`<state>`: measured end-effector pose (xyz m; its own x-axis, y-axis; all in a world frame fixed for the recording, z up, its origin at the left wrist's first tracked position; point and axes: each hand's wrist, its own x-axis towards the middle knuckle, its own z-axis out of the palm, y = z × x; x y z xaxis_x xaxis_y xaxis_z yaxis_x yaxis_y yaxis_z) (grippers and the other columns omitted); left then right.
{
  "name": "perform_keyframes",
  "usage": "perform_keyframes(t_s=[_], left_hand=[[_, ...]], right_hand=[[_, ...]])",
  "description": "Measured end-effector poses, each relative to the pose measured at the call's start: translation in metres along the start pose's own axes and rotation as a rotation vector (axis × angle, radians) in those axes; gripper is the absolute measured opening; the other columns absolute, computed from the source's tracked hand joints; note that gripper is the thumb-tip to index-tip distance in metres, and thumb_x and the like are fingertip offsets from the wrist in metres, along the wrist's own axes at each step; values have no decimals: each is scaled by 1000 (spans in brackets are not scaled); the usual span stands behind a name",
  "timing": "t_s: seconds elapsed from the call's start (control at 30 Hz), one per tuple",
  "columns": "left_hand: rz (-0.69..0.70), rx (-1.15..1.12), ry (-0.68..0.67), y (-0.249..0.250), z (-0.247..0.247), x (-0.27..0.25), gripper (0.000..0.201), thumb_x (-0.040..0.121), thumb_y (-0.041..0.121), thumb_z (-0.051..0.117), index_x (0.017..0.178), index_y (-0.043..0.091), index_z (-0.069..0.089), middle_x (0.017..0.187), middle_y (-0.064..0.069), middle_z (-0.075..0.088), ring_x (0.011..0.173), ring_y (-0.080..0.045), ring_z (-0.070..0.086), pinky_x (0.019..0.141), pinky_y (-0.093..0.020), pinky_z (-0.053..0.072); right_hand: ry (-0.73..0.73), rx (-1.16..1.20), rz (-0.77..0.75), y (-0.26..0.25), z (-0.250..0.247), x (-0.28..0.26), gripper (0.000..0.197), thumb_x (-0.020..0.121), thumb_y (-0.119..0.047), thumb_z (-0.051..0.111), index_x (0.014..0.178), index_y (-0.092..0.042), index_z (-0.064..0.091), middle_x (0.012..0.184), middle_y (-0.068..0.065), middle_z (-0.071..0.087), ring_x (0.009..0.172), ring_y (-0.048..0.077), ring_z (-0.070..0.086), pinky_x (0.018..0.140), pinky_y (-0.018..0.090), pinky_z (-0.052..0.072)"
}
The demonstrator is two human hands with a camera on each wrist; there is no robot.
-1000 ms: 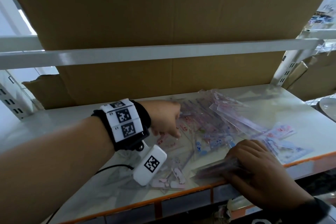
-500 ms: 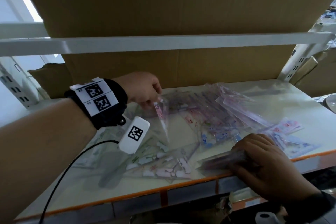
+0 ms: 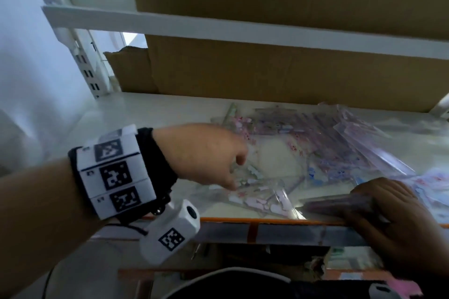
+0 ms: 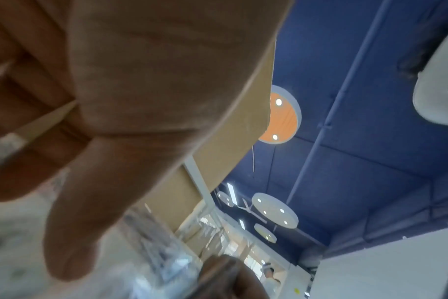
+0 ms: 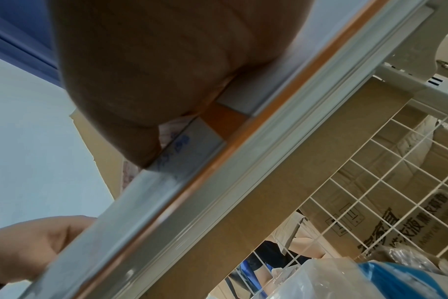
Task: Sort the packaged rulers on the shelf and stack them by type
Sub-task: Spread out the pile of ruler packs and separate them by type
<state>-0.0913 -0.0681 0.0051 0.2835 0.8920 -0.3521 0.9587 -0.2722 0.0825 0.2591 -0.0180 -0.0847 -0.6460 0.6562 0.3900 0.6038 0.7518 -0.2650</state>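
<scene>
Right hand (image 3: 388, 211): fingers curled over flat stack of packaged rulers (image 3: 335, 202) at shelf (image 3: 150, 114) front edge. Left hand (image 3: 206, 155): fingertips down on clear triangle-ruler packets (image 3: 257, 199); grip unclear. Loose pile (image 3: 315, 143) behind. Print illegible.

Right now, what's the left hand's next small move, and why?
Probably pinch the clear triangular ruler packet under the left hand and carry it aside: its fingers reach down onto it, while the right hand already holds a thin stack of packets.

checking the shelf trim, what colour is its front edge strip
Orange, on the shelf front edge; head view.
</scene>
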Motion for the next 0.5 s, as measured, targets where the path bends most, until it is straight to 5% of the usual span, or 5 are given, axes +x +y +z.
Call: perform_keyframes(t_s=[0.1, 0.23, 0.37, 0.5], left_hand=[[149, -1, -40, 16, 6, 11, 62, 82, 56, 68, 136, 34, 45, 120, 8, 52, 97, -12, 51, 83, -34, 49], [164, 86, -94, 28, 3, 32, 75, 78, 58, 71, 142, 30, 40, 127, 2, 50, 102, -17, 51, 81, -33, 47], [189, 135, -46, 30, 4, 43, 54, 81, 52, 70, 126, 28, 52, 114, 3, 55, 89, -15, 54, 61, -27, 41], [171, -9, -27, 19, -1, 48, 28, 84, 46, 69, 102, 27, 59, 101, 6, 60, 84, -13, 59, 68, -32, 52]], right_hand=[[-8, -2, 18, 1, 1, 0, 40, 90, -58, 47, 94, -22, 65, 90, -10, 59, 81, 24, 59, 71, 44, 45], [-10, 4, 7, 0, 0, 0, 39, 90, -55, 50, 93, -20, 67, 89, -9, 59, 81, 24, 60, 70, 44, 46], [3, 6, -5, -4, -1, 1, 36, 88, -50, 53, 92, -17, 68, 88, -7, 60, 80, 25, 61, 69, 45, 47], [26, 2, 1, -11, -3, 3, 32, 86, -47, 56, 90, -18, 68, 87, -8, 60, 79, 26, 61, 68, 45, 47]])
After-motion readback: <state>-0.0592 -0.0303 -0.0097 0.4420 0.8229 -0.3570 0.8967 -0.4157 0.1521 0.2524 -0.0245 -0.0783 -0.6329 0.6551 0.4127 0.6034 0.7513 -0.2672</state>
